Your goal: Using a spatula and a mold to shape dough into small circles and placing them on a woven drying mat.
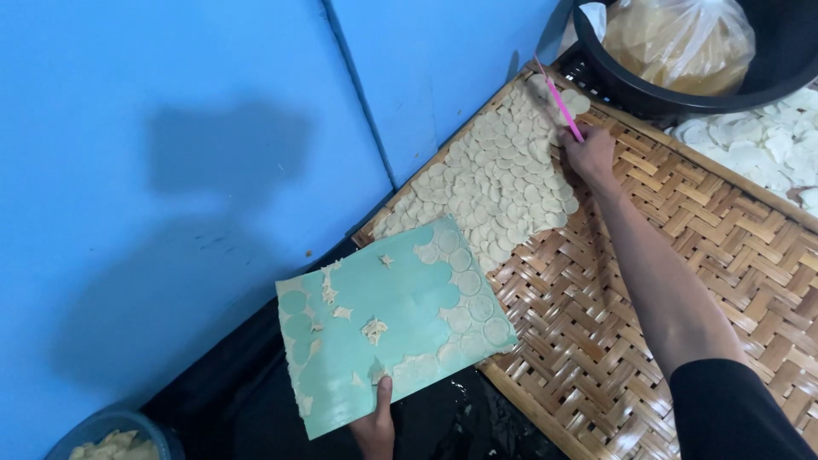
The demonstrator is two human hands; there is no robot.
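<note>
My left hand (376,426) grips the near edge of a pale green sheet (388,302) that carries round dough discs along its right side and small scraps in the middle. It hangs over the corner of a woven bamboo tray (673,230). My right hand (588,153) reaches to the tray's far end and holds a thin pink stick (558,102), its tip among many cream dough discs (503,179) laid in overlapping rows on the tray's left part.
A blue wall (170,170) rises on the left. A black tub (682,94) with a filled plastic bag stands at the top right. White discs (767,140) lie on another tray beyond. A blue bucket (111,434) with dough scraps sits at the bottom left.
</note>
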